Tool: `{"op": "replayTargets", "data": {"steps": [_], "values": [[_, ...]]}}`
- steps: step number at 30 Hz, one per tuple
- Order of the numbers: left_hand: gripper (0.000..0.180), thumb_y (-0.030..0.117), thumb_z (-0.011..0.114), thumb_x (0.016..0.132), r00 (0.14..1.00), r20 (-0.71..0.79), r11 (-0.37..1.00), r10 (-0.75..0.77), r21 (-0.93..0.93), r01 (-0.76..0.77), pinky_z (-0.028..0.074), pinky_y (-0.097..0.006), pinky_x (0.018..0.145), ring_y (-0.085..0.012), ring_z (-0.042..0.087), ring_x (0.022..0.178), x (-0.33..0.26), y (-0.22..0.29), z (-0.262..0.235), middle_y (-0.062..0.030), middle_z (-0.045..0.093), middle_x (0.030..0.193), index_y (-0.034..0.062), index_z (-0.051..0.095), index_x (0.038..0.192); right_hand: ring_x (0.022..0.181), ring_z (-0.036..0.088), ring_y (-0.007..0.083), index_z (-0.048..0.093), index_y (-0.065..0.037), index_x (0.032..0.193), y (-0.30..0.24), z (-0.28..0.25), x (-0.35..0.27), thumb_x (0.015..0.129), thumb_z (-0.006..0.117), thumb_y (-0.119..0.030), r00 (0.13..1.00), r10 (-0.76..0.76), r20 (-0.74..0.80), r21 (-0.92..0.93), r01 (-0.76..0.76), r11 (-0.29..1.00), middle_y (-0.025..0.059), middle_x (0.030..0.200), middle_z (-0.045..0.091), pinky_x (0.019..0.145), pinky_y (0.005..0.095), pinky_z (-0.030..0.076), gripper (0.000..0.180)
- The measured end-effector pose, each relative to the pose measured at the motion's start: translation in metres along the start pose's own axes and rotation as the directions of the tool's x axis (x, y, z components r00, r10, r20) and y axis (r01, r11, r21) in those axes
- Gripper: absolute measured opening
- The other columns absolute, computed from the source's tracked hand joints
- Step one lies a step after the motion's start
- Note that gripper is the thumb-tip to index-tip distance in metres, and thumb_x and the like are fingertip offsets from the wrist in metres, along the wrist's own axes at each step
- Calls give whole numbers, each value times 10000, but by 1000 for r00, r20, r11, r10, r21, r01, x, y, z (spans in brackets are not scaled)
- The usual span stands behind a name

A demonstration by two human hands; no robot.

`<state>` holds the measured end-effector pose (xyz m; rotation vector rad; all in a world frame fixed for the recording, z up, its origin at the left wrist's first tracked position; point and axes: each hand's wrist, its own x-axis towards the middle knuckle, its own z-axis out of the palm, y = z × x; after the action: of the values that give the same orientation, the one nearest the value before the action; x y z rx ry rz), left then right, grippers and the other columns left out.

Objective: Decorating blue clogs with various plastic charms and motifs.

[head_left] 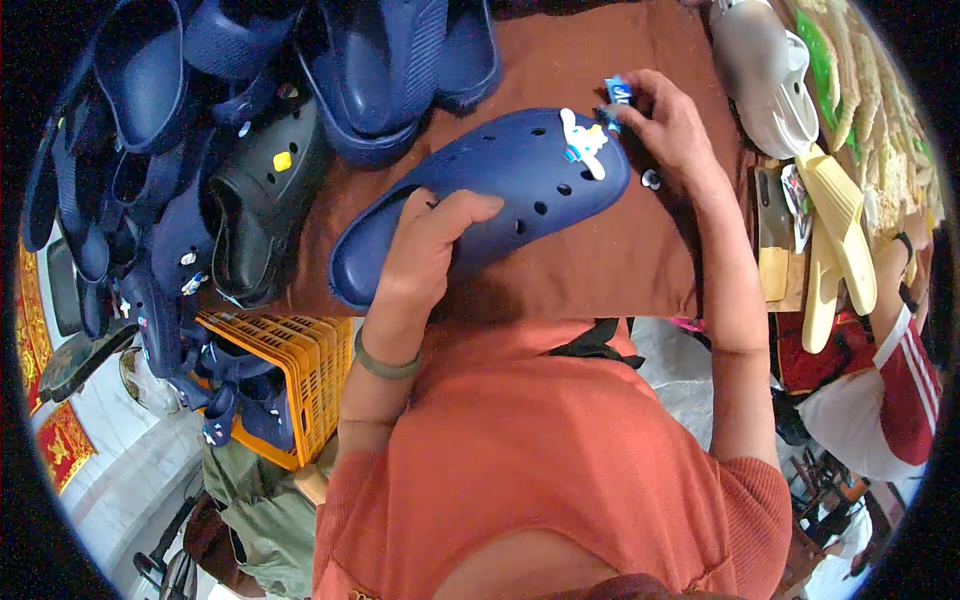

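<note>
A navy-blue foam clog lies across the brown cloth in front of me, its toe to the right. My left hand grips it at the foot opening, thumb over the top; the other fingers are mostly hidden. A white cartoon-figure charm with blue and yellow parts sits on the toe, among round holes. Just past the toe, my right hand pinches a small blue-and-white piece, whose exact kind I cannot make out. A tiny white-and-dark bit lies on the cloth below that hand.
More navy clogs are piled at the far left, beside a black clog with a yellow charm. An orange crate holds more clogs at lower left. Yellow slides and white clogs lie right. Another person's arm shows there.
</note>
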<state>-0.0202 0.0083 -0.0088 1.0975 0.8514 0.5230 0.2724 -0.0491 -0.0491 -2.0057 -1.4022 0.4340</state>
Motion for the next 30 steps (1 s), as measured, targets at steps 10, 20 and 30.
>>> {"op": "replayTargets", "data": {"steps": [10,20,30], "values": [[201,187,595,853,987,111,991,-112,-65,120,438,-295,806,-165,547,892,-1,15,6,-70,579,918,59,679,984,762,626,141,599,20,1045,-36,-28,-13,860,647,-108,938,304,166,816,-304,492,73,882,664,695,256,504,229],[217,174,688,747,989,-114,995,-98,-41,93,478,-280,742,-135,621,778,5,0,5,-57,652,827,8,654,882,853,591,166,683,-1,856,-32,-37,-23,714,725,-34,909,-318,271,688,48,724,59,864,643,795,298,455,152],[285,268,675,763,989,82,986,-126,-99,134,439,-246,693,-101,552,762,4,17,9,-30,617,830,12,650,884,963,497,181,720,-62,821,-54,-18,-30,638,800,-135,885,-414,211,493,270,827,23,961,576,868,322,380,212]]}}
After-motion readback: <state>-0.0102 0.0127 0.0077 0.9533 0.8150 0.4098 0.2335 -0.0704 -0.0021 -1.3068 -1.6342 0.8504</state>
